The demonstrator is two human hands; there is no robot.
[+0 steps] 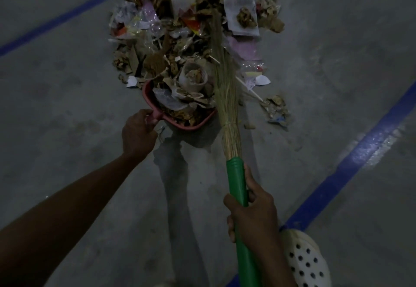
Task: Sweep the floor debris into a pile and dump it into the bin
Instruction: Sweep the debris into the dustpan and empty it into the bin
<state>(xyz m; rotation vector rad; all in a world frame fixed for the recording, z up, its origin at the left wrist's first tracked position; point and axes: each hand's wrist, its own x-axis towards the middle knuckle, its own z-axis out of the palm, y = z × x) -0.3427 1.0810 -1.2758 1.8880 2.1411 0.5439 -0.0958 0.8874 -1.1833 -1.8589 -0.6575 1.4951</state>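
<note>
dustpan (189,127) showing red | broom handle (237,187) showing green | bristles (225,93) showing tan | floor (67,111) showing grey | stripes (351,165) running blue | debris (180,30) mixing brown, white, pink, orange | shoe (304,262) showing white with dark round holes

Single head-worn wide-angle view, facing forward and down, near the debris pile (180,39), perhaps from standing height

The dustpan (184,126) sits on the floor (67,106) at the near edge of the debris pile (180,28), with scraps heaped in it. The broom (226,97) lies along the dustpan's right side, its bristles reaching into the pile. A shoe (304,259) stands nearest, at the right.
</note>
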